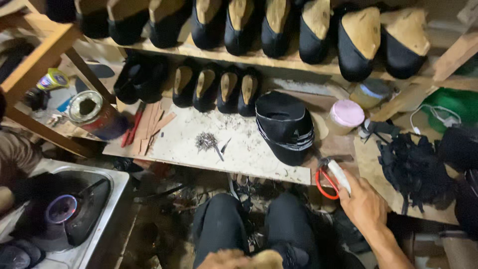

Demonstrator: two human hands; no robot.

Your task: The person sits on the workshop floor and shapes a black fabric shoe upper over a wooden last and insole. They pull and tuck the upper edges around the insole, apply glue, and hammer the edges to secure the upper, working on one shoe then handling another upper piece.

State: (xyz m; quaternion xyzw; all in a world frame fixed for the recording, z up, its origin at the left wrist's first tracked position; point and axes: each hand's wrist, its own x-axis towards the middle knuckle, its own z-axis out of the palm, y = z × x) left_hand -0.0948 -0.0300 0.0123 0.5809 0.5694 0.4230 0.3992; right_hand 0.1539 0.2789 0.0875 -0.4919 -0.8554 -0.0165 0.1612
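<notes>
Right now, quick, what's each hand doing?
Left hand: resting at the lap, grip cannot be told.
Right hand: closed on red-handled pliers.

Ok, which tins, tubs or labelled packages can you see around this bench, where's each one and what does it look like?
Open round tin: left of the bench, silvery rim, red and dark sides.
Small tube or can: far left under the wooden frame, yellow, green and blue label.
Tub: right of the black stack, round, pink lid.
Jar: behind the tub, brownish, pale lid.
No screens or signs.
</notes>
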